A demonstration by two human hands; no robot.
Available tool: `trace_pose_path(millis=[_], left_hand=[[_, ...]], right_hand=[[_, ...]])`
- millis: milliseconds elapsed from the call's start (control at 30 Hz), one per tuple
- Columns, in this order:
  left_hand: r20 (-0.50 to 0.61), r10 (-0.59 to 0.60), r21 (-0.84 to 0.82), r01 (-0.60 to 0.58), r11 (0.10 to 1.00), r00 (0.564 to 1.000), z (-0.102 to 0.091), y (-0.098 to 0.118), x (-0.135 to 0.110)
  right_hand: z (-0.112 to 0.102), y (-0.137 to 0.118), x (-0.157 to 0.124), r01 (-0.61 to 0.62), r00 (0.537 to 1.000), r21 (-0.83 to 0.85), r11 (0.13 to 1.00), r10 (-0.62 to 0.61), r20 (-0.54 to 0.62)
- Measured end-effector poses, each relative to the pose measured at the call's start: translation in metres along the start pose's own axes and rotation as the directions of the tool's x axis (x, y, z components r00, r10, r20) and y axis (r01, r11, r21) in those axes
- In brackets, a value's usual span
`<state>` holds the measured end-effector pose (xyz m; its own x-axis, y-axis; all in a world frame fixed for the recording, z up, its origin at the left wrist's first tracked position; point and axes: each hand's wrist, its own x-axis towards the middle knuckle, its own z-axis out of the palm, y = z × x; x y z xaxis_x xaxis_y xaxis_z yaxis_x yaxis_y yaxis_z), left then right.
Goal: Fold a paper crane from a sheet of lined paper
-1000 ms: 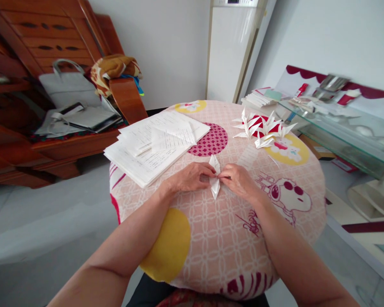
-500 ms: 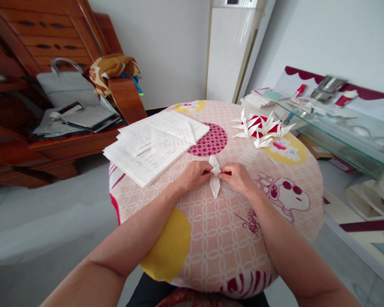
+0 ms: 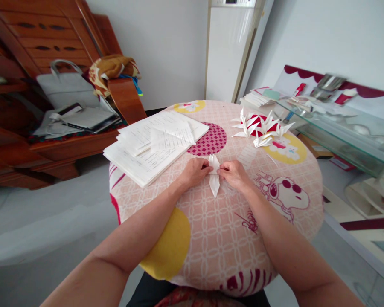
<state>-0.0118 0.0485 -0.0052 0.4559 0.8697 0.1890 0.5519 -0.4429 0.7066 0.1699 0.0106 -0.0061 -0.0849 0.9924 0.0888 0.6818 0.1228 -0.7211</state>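
Observation:
A narrow piece of folded white paper [image 3: 214, 181] lies near the middle of the round table, its lower end pointed toward me. My left hand [image 3: 196, 170] pinches its left edge between thumb and fingers. On the opposite side, my right hand [image 3: 232, 172] is closed on the right edge in the same way. The upper part of the paper looks wider and flatter than the lower tip. Several folded white paper cranes [image 3: 259, 128] stand in a cluster beyond my right hand.
A patterned cloth [image 3: 224, 238] covers the round table. Written sheets [image 3: 147, 170] are stacked at the left, with a loose translucent sheet [image 3: 173, 138] on top. At the right is a glass shelf [image 3: 339, 132] bearing small items. A wooden bench [image 3: 92, 147] stands at the left.
The upper part of the folded paper has opened out flatter and wider between my fingers. Both hands have shifted slightly; the cranes and sheets stay where they were.

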Motion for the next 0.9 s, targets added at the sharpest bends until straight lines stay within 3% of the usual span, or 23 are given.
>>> trace_pose_path(millis=[567,800,900], left_hand=[[-0.019,-0.078,-0.063,0.077,0.995,0.997,0.004,0.001,0.005],[0.032,-0.032,0.083,0.03,0.996,0.999,0.0,-0.001,0.001],[0.002,-0.04,0.14,0.039,0.989,0.999,0.001,0.0,-0.001]], right_hand=[[0.002,-0.009,0.004,-0.102,0.994,-0.073,0.992,0.1,-0.035],[0.002,-0.011,0.004,-0.116,0.993,-0.146,0.982,0.114,-0.02],[0.002,-0.01,0.005,-0.113,0.994,-0.153,0.982,0.111,-0.017]])
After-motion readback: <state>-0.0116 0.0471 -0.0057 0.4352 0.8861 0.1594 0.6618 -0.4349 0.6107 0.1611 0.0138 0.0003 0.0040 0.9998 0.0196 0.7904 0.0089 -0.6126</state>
